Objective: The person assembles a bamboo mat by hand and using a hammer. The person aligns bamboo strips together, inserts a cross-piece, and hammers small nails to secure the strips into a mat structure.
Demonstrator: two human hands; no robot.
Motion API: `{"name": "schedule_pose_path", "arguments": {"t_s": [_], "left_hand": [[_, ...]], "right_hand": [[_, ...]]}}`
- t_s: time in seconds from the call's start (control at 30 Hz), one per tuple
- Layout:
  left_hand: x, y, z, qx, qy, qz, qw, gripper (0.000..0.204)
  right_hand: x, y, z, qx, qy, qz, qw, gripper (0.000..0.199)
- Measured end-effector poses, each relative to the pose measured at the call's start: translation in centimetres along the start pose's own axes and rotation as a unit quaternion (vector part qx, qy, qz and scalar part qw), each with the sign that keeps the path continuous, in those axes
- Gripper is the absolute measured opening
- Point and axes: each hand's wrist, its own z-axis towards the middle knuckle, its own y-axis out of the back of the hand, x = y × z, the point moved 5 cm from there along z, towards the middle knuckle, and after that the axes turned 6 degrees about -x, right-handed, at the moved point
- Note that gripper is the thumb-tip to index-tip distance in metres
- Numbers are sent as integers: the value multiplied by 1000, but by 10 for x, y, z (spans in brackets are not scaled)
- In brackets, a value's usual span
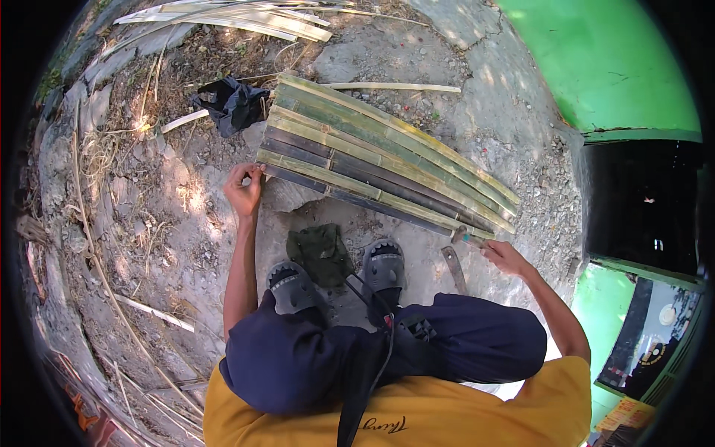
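Note:
Green, yellowish and dark bamboo slats [387, 153] lie side by side on the ground in front of me, forming a long panel. My left hand [244, 191] is at the panel's near left corner, fingers pinched at the end of the nearest slats. Whether something small sits between the fingertips is too fine to see. At the opposite end, my right hand [506, 258] is closed around the handle of a hammer [474, 239]. The hammer's head is beside the right end of the nearest slat. Below it, a flat metal blade [453, 270] lies on the ground.
A dark green cloth bag [322, 255] lies between my sandalled feet. Black plastic [231, 104] is crumpled beyond the panel's left end. Split bamboo strips [246, 18] are heaped at the far left. A green wall [611, 63] with a dark opening stands at the right.

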Motion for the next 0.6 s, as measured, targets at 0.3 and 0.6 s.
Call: {"name": "schedule_pose_path", "arguments": {"t_s": [0.3, 0.6], "left_hand": [[-11, -2, 2, 0, 32, -34, 999, 8], [-4, 6, -1, -7, 13, -40, 999, 11]], "right_hand": [[283, 21, 96, -40, 161, 304, 938, 34], [329, -93, 191, -278, 302, -31, 912, 59]]}}
